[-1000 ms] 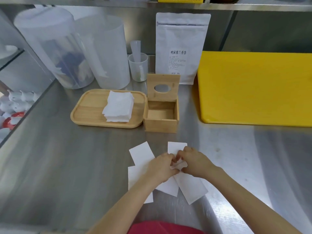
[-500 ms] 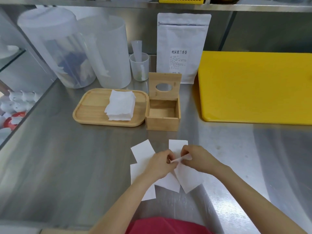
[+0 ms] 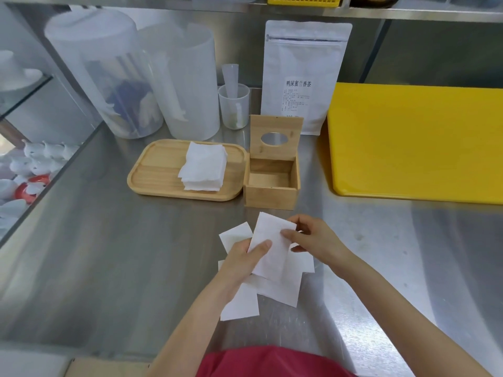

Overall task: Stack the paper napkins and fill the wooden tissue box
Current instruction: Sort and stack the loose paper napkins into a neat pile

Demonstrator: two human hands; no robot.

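Both hands hold one white paper napkin lifted above the steel counter. My left hand grips its lower left edge, thumb on top. My right hand pinches its upper right corner. Several loose napkins lie flat and overlapping under my hands. The wooden tissue box stands just beyond them with nothing inside, its lid with an oval hole tipped up at the back. A stack of napkins rests on the wooden tray left of the box.
A yellow cutting board lies at the right. Behind the box stand a white pouch, a small plastic cup and two large translucent containers. A glass partition borders the counter on the left.
The hands were pinching a napkin low over the loose pile; now that napkin is lifted flat and open between both hands, slightly nearer the box.
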